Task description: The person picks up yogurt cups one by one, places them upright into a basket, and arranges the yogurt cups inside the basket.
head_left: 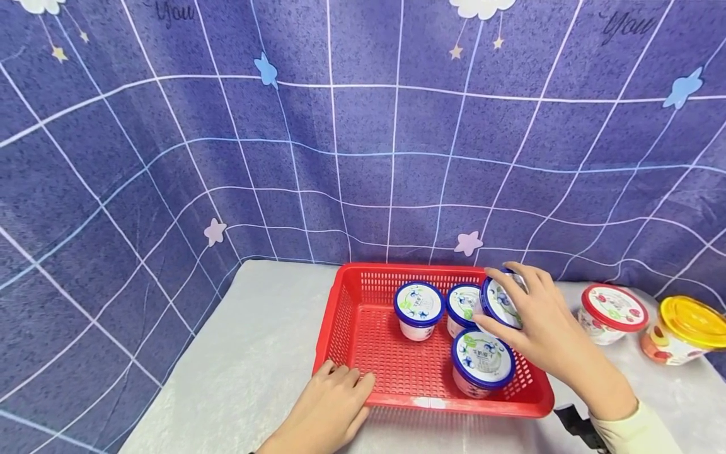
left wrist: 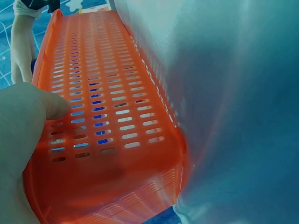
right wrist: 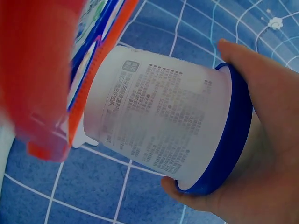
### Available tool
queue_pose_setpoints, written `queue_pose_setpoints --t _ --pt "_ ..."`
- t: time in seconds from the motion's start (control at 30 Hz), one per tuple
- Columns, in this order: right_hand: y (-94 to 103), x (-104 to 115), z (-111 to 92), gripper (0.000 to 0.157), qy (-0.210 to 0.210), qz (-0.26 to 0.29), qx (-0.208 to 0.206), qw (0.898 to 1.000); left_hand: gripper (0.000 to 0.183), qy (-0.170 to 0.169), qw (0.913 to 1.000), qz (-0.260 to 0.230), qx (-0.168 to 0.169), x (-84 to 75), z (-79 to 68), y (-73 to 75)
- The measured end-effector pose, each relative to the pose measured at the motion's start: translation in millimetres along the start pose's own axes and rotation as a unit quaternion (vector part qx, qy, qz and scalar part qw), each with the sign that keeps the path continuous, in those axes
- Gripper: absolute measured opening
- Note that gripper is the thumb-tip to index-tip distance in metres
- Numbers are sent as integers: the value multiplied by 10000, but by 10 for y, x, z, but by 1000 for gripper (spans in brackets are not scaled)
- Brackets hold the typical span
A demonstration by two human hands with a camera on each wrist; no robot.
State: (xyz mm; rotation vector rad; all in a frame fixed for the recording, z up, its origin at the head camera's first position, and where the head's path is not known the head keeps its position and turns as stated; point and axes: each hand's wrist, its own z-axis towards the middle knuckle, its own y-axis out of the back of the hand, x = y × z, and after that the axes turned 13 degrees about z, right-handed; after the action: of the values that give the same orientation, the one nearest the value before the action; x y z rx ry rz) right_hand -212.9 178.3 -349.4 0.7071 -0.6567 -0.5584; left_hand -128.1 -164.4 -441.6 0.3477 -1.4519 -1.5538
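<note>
A red plastic basket (head_left: 391, 398) with slotted walls stands on the table. At its front left corner my left hand (head_left: 329, 407) grips the rim; in the left wrist view the thumb (left wrist: 57, 106) presses the outer wall. Over the basket's back right corner, my right hand (head_left: 539, 315) holds a tilted blue-lidded cup (head_left: 501, 301) by the lid's edge. The right wrist view shows this cup's pale printed side (right wrist: 154, 112). Inside the basket stand three similar cups: one at the back middle (head_left: 419, 309), one partly hidden beside the held cup (head_left: 462, 304), and one at the front right (head_left: 483, 360).
Right of the basket stand a red-lidded cup (head_left: 612, 312) and a yellow-lidded cup (head_left: 686, 329). The light grey tabletop (head_left: 244, 353) stretches to the left. A blue grid-patterned curtain (head_left: 363, 170) hangs right behind the table.
</note>
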Motion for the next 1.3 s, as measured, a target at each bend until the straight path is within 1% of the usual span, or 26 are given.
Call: queue_pose_setpoints --t 0.13,0.3,0.53,0.73,0.83,0.97,1.17,1.3 --pt "-19 58 11 73 90 46 31 9999 28 -1 10000 -11 -36 -1 -5 -3" --pt "-58 142 31 71 308 -4 94 9995 26 33 9999 -36 -114 -1 -15 -5" --pt "-115 303 23 71 599 -95 155 9980 25 33 9999 -43 -130 2 -7 -5" --pt "-169 453 -7 71 620 -111 421 9971 25 48 9997 2 -229 11 -11 -15" --pt "-189 515 -5 70 596 -95 561 9966 27 47 9999 -10 -161 8 -19 -15" --pt "-214 570 20 67 714 -84 715 9948 27 43 10000 -16 -80 5 -20 -15" --pt "-256 622 45 66 911 -52 882 9919 24 65 9991 15 -418 7 -10 -33" --pt "-295 667 29 66 1008 -64 972 9901 24 53 9984 8 -558 5 -5 -42"
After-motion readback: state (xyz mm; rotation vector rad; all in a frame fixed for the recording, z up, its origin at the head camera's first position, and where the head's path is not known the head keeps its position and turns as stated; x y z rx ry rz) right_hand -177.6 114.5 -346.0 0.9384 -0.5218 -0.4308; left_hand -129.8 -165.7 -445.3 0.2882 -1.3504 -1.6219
